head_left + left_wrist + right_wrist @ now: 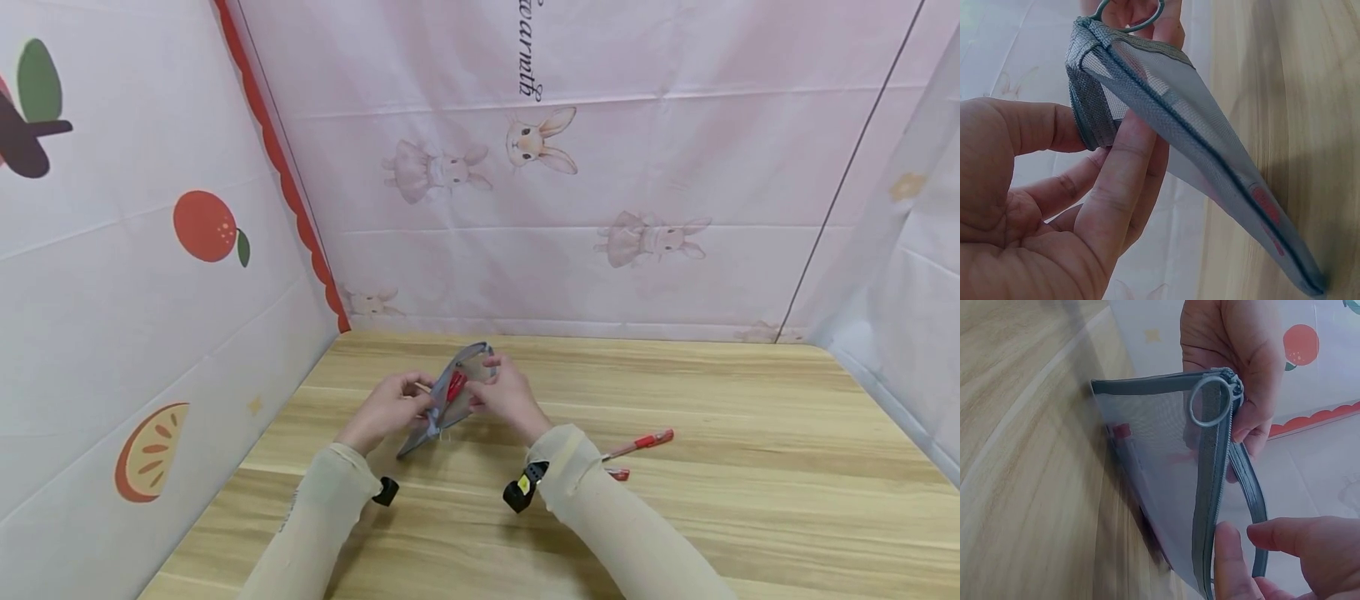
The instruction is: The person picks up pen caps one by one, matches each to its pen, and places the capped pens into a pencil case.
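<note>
A grey mesh zipper pouch (1160, 415) is held tilted above the wooden table, its zipped side spread apart. My left hand (390, 408) pinches one end of it between thumb and fingers, close to the ring-shaped zipper pull (1210, 424). At the other end of the opening, my right hand (513, 400) holds the rim, with thumb and fingers at the edge strip. Red pens (455, 385) show within the pouch; through the mesh in the right wrist view a red cap (1122, 430) is visible. How many are inside, I cannot tell.
A red pen (652, 439) lies on the wooden table (750, 517) right of my right wrist. Another red pen (618, 474) lies nearer, partly hidden by the sleeve. Printed cloth walls (465, 275) enclose the table at the back and sides.
</note>
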A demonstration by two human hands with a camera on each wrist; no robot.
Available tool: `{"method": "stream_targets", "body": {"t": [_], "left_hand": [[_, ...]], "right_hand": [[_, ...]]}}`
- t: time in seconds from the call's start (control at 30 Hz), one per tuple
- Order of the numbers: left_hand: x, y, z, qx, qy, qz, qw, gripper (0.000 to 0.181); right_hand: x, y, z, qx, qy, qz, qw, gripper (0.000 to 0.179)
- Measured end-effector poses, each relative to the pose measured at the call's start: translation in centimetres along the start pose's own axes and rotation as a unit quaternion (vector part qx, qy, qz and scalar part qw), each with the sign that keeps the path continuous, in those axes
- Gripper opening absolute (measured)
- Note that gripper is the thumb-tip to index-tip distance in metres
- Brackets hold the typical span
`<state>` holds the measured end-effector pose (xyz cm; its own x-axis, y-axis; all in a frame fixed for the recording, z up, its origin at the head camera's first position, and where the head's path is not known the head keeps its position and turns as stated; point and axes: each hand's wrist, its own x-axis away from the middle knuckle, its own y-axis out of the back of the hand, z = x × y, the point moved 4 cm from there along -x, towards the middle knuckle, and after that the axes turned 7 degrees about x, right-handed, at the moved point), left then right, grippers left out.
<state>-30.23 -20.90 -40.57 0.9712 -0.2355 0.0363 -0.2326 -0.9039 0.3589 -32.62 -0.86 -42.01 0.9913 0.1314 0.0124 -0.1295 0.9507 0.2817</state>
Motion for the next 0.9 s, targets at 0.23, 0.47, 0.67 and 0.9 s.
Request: {"method": "stream_targets", "body": {"t": [0.23,0.47,0.67,0.9], "left_hand": [[-0.1,0.2,0.2,0.004,0.004,-0.004,1.0000,0.027],[-0.1,0.0,0.3,0.013,0.008,0.010,0.9998,0.027],[-0.1,-0.2,0.3,0.013,0.011,0.010,0.9998,0.030],[-0.2,-0.5,0.2,0.014,0.011,0.012,0.9998,0.030]], "right_hand": [[0.1,0.8,0.1,0.017,0.005,0.009,0.9998,0.050],[0.5,1.7,0.1,0.026,0.006,0.027,0.9993,0.048],[0.8,2.8,-0.4,0.006,-0.009,0.032,0.9994,0.054],[0.9,4.4,-0.9,-0.001,-0.021,0.027,0.9994,0.056]]}}
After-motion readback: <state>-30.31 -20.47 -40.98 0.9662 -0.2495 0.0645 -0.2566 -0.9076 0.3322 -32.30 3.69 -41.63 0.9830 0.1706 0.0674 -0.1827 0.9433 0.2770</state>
